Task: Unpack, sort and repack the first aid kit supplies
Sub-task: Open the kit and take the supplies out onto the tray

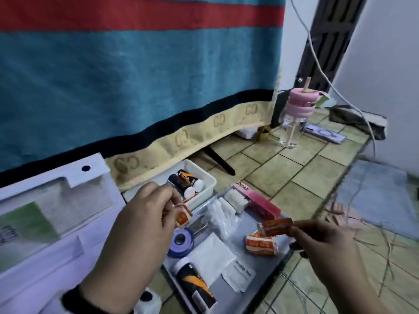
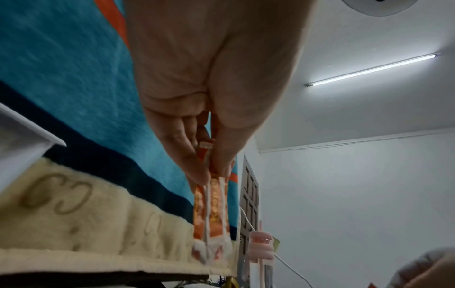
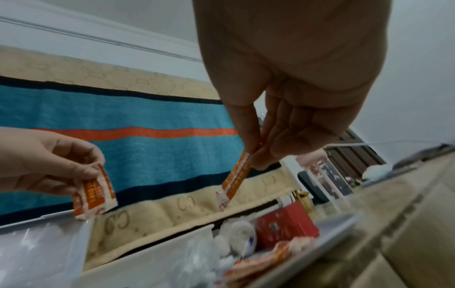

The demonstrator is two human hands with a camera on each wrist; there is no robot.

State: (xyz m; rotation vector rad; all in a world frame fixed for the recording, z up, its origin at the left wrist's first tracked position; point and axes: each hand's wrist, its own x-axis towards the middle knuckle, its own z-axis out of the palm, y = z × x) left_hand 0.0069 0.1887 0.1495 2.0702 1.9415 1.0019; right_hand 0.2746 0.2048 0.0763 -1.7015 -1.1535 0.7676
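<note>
- Two hands hover above a grey tray (image 1: 267, 288) on the tiled desk (image 1: 301, 177), each pinching an orange-and-white sachet.
- Nearest on the tray lies a dark bottle (image 1: 195, 284) with an orange label and a white cap, on its side, beside flat white packets (image 1: 238, 276).
- Left hand (image 1: 136, 225) holds its sachet (image 1: 183, 217) by the top edge between thumb and fingertips; in the left wrist view the sachet (image 2: 211, 210) hangs straight down from the fingers (image 2: 189, 155).
- Right hand (image 1: 326, 243) grips a second sachet (image 1: 275, 226) by one end, thumb against the fingers, the packet pointing leftward over the tray; the right wrist view shows it (image 3: 236, 181) tilted down-left.
- One more sachet bundle (image 1: 261, 245) rests on the tray just below the right-hand sachet.
- Blue tape roll (image 1: 181, 242) sits near the tray's left edge, under the left hand.
- White gauze rolls (image 1: 226, 207) and a pink box (image 1: 258, 201) lie at the tray's far end, touching each other.
- White bin (image 1: 204, 177) beyond the tray holds two dark bottles (image 1: 183, 181) with white caps.
- Left of it stands the open white kit case (image 1: 52, 200).
- Farther back, a pink-lidded clear cup (image 1: 294, 116) and a phone (image 1: 324, 133) stand on the desk, under a hanging striped towel (image 1: 136, 75).
</note>
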